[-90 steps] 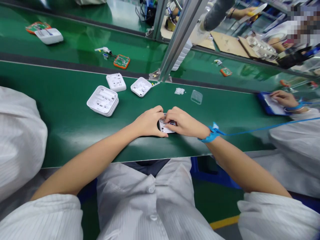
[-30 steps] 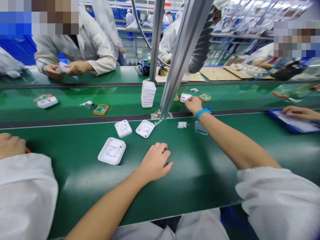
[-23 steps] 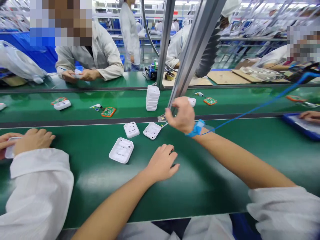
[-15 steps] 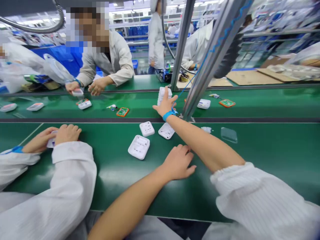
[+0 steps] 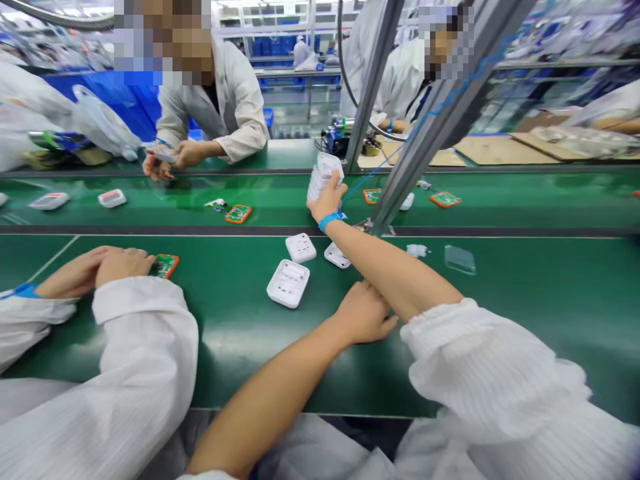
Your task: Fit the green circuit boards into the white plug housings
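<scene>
My right hand point(image 5: 327, 199), with a blue wrist strap, is wrapped round a leaning stack of white plastic housings point(image 5: 323, 175) above the conveyor strip. My left hand point(image 5: 364, 312) rests low over the green bench, its thumb held apart and nothing seen in it; my right forearm hides part of its fingers. Between my hands and the co-worker on the left lie loose white housings: one large housing point(image 5: 289, 284) with its inside up, a smaller one point(image 5: 301, 247) behind it, and another point(image 5: 337, 255) partly covered by my right forearm.
A slanted metal post point(image 5: 415, 127) rises just right of my right hand. Circuit boards in orange frames point(image 5: 238, 214) lie along the strip. A clear plastic piece point(image 5: 459, 260) lies on the bench at right. A co-worker's hands point(image 5: 117, 267) work at left beside a board; another person faces me.
My right hand has closed round the stack, which now leans. My left hand stays low by my right forearm. An orange-framed board now shows beside the left co-worker's hands.
</scene>
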Tool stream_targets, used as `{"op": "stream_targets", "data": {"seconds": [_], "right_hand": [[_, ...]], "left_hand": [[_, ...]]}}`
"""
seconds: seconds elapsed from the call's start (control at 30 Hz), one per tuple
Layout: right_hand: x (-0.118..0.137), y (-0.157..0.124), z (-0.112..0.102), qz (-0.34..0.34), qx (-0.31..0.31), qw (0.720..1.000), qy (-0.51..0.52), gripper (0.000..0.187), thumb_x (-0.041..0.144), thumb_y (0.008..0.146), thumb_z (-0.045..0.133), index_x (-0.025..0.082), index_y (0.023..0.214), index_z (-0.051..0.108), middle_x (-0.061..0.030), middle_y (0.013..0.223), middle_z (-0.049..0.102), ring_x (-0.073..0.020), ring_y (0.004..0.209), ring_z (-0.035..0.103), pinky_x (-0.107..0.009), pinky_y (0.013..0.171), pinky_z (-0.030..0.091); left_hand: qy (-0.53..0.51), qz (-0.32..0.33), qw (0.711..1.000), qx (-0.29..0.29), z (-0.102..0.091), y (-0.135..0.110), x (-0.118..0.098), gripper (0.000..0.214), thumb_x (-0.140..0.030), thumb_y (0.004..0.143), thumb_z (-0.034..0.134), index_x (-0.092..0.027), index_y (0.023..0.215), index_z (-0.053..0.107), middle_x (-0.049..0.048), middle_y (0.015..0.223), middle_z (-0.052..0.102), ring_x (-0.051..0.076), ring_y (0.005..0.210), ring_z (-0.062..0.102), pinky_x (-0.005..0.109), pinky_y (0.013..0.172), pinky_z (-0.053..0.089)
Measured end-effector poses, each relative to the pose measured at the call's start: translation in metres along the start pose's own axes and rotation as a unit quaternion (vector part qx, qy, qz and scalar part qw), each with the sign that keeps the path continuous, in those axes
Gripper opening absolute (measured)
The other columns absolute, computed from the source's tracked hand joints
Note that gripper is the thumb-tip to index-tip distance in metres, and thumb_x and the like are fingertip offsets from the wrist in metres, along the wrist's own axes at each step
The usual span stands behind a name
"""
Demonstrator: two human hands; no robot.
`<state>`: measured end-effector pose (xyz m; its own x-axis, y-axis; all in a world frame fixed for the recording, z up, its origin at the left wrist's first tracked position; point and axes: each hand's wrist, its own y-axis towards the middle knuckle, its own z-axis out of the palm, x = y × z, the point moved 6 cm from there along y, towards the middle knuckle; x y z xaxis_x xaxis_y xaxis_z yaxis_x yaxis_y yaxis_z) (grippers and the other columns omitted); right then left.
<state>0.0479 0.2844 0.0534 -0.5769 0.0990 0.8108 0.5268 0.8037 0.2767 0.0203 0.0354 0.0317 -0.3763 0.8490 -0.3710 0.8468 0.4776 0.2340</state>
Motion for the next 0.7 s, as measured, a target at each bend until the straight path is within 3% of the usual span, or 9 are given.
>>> {"op": "stream_targets", "data": {"seconds": [0.07, 0.17, 0.23, 0.3, 0.37, 0.4, 0.5, 0.6, 0.7], "right_hand": [[0.006, -0.013, -0.027, -0.077, -0.007, 0.997, 0.014, 0.102, 0.016, 0.066, 0.081, 0.027, 0.15, 0.022, -0.0175, 0.141, 0.036, -0.0371, 0.12, 0.059, -0.062, 0.103, 0.051], [0.006, -0.044, -0.081, -0.178, -0.017, 0.984, 0.005, 0.098, 0.019, 0.061, 0.08, 0.026, 0.142, 0.025, -0.0157, 0.14, 0.04, -0.0354, 0.127, 0.052, -0.059, 0.105, 0.05], [0.001, -0.066, -0.117, -0.212, -0.028, 0.977, -0.002, 0.096, 0.02, 0.06, 0.079, 0.024, 0.139, 0.025, -0.0157, 0.142, 0.04, -0.0356, 0.132, 0.047, -0.057, 0.109, 0.048], [-0.008, -0.084, -0.148, -0.227, -0.039, 0.973, 0.005, 0.096, 0.022, 0.059, 0.079, 0.023, 0.138, 0.024, -0.0158, 0.142, 0.039, -0.0359, 0.133, 0.046, -0.057, 0.111, 0.046], [-0.017, -0.096, -0.17, -0.224, -0.044, 0.973, 0.02, 0.097, 0.025, 0.059, 0.08, 0.023, 0.137, 0.022, -0.0158, 0.141, 0.038, -0.0358, 0.131, 0.047, -0.057, 0.111, 0.045], [-0.022, -0.1, -0.178, -0.216, -0.043, 0.975, 0.029, 0.099, 0.027, 0.059, 0.081, 0.023, 0.136, 0.021, -0.0159, 0.14, 0.039, -0.0358, 0.13, 0.048, -0.057, 0.111, 0.045], [-0.037, -0.109, -0.192, -0.186, -0.034, 0.981, 0.05, 0.101, 0.033, 0.059, 0.083, 0.023, 0.136, 0.018, -0.017, 0.139, 0.039, -0.0365, 0.13, 0.049, -0.058, 0.11, 0.045], [-0.048, -0.116, -0.197, -0.167, -0.022, 0.984, 0.06, 0.102, 0.034, 0.058, 0.083, 0.022, 0.135, 0.018, -0.018, 0.139, 0.038, -0.0366, 0.13, 0.049, -0.057, 0.11, 0.045], [-0.054, -0.119, -0.199, -0.161, -0.015, 0.984, 0.069, 0.102, 0.035, 0.058, 0.084, 0.022, 0.133, 0.017, -0.0189, 0.139, 0.037, -0.0358, 0.13, 0.05, -0.056, 0.11, 0.045]], "left_hand": [[-0.009, -0.033, 0.998, -0.047, 0.0, -0.001, 0.004, 0.024, -0.035, 0.091, 0.063, -0.019, 0.107, 0.07, 0.0124, 0.113, 0.071, 0.031, 0.111, 0.065, 0.046, 0.088, 0.058], [0.044, -0.17, 0.975, -0.137, -0.011, -0.008, 0.018, 0.02, -0.031, 0.094, 0.057, -0.016, 0.087, 0.069, 0.0133, 0.092, 0.069, 0.031, 0.098, 0.064, 0.046, 0.083, 0.055], [0.083, -0.244, 0.941, -0.219, -0.025, -0.017, 0.026, 0.02, -0.029, 0.094, 0.057, -0.013, 0.092, 0.068, 0.0169, 0.102, 0.068, 0.034, 0.106, 0.062, 0.048, 0.087, 0.053], [0.132, -0.264, 0.918, -0.264, -0.034, -0.022, 0.03, 0.021, -0.021, 0.092, 0.059, -0.008, 0.107, 0.066, 0.0232, 0.128, 0.062, 0.039, 0.125, 0.054, 0.052, 0.097, 0.049], [0.171, -0.256, 0.919, -0.246, -0.034, -0.022, 0.033, 0.029, -0.007, 0.086, 0.057, -0.005, 0.115, 0.064, 0.0254, 0.144, 0.053, 0.041, 0.137, 0.045, 0.053, 0.102, 0.045], [0.18, -0.249, 0.926, -0.22, -0.032, -0.021, 0.035, 0.032, -0.001, 0.084, 0.055, -0.006, 0.114, 0.064, 0.0245, 0.143, 0.055, 0.04, 0.137, 0.046, 0.052, 0.102, 0.044], [0.17, -0.23, 0.945, -0.157, -0.023, -0.019, 0.041, 0.028, 0.002, 0.085, 0.049, -0.012, 0.1, 0.068, 0.0175, 0.115, 0.07, 0.035, 0.114, 0.06, 0.05, 0.092, 0.045], [0.144, -0.203, 0.954, -0.165, -0.024, -0.017, 0.04, 0.027, -0.002, 0.091, 0.044, -0.016, 0.091, 0.067, 0.014, 0.1, 0.071, 0.032, 0.1, 0.062, 0.048, 0.084, 0.045], [0.108, -0.176, 0.962, -0.177, -0.026, -0.015, 0.039, 0.025, -0.003, 0.092, 0.046, -0.017, 0.093, 0.067, 0.0132, 0.102, 0.07, 0.03, 0.099, 0.062, 0.044, 0.082, 0.047]]}}
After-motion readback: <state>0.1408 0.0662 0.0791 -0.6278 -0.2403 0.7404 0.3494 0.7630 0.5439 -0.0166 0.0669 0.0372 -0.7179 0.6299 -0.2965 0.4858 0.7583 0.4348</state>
